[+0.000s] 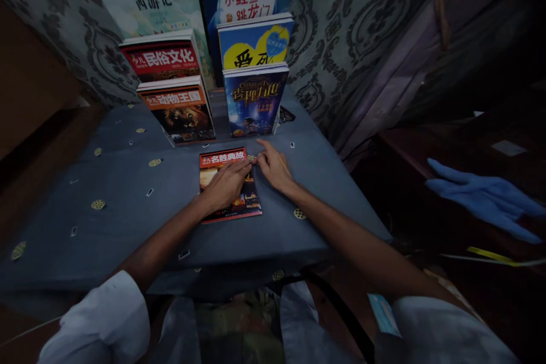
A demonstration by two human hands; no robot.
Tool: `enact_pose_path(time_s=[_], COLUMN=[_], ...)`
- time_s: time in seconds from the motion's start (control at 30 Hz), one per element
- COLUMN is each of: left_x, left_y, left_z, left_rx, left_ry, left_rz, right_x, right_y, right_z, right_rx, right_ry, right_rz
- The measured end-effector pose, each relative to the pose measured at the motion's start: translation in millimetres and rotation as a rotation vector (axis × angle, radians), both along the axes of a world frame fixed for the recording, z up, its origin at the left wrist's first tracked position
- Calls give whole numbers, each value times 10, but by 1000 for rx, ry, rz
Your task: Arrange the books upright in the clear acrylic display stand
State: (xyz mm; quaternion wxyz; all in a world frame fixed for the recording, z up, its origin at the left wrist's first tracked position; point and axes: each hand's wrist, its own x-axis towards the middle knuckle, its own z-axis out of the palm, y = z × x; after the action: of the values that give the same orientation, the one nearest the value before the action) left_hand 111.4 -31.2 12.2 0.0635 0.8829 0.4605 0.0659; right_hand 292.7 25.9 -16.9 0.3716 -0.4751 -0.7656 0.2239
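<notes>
A book with a red title band and a dark photo cover (249, 200) lies closed on the cloth-covered table (123, 205). Across the middle of its cover rests my left hand (228, 185), palm down with the fingers stretched toward the right edge. My right hand (275, 168) is just beyond that edge, its index finger extended forward and its thumb side close to my left fingertips. The other right fingers are bent and partly hidden. I see no object held in either hand.
Behind the book, two rows of books stand upright, with a lion-cover book (183, 114) front left and a blue book (256, 99) front right. Black glasses (287, 114) lie behind the blue one. A blue glove (486, 196) rests on a dark surface at right.
</notes>
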Motion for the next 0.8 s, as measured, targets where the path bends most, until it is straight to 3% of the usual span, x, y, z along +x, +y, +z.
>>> enact_pose_path(time_s=[0.37, 0.63, 0.8], left_x=[56, 15, 0], left_y=[-484, -888, -999], left_z=[141, 73, 24], left_rx=[-73, -80, -74], left_ry=[42, 11, -23], left_rz=[-76, -168, -181], right_x=[-11, -7, -7], right_y=[-16, -27, -29], right_z=[2, -9, -13], right_rx=[28, 16, 32], right_ry=[43, 47, -12], right_rz=[64, 96, 105])
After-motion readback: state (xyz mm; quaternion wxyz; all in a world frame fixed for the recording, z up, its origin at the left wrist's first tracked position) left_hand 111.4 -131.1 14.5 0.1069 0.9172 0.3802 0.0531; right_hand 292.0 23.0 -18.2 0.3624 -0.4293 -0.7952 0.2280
